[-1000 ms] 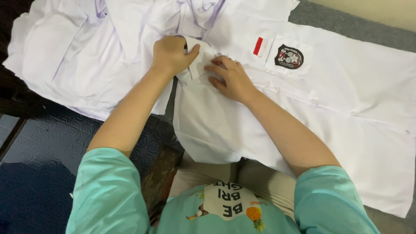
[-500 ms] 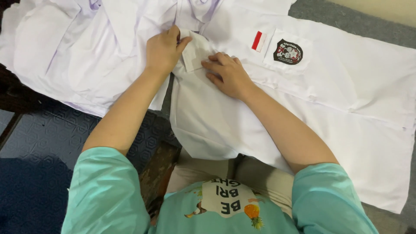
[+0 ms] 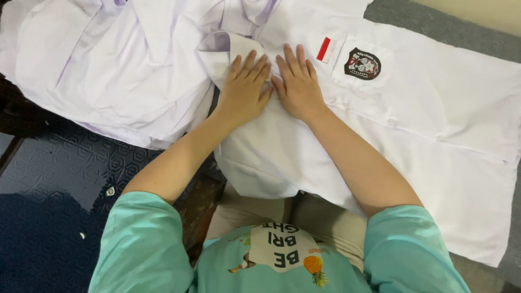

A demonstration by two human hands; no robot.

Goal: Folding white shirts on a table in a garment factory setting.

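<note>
**Both palms flat on the white shirt, side by side**

At the left of the view a second white garment (image 3: 108,76) lies rumpled, its folds running toward 11 o'clock, over a dark blue patterned mat (image 3: 70,179). Its near edge meets the shirt in hand under the left wrist.

The left hand (image 3: 245,89) lies palm down, fingers spread slightly and pointing to 12 o'clock, gripping nothing. Its fingertips rest on a folded flap of cloth (image 3: 222,51), probably a sleeve or collar end, which juts toward 11 o'clock from the hand. This hand is the nearer of the two to that flap.

Just to its right, thumbs nearly touching, the right hand (image 3: 297,87) is likewise flat and open, fingers at 12 o'clock, pressing the cloth and closed on nothing.

The white shirt (image 3: 434,135) sits under both palms and stretches away from them toward 4 o'clock; its long axis runs from about 10 o'clock to 4 o'clock across the view, the hem end lying at the lower right. Most of its body therefore lies on the right hand's side. A small red-and-white strip (image 3: 326,49) sits at 1 o'clock from the right hand's fingertips, and a dark shield-shaped badge (image 3: 362,63) on the breast pocket lies just beyond, at 2 o'clock.
</note>
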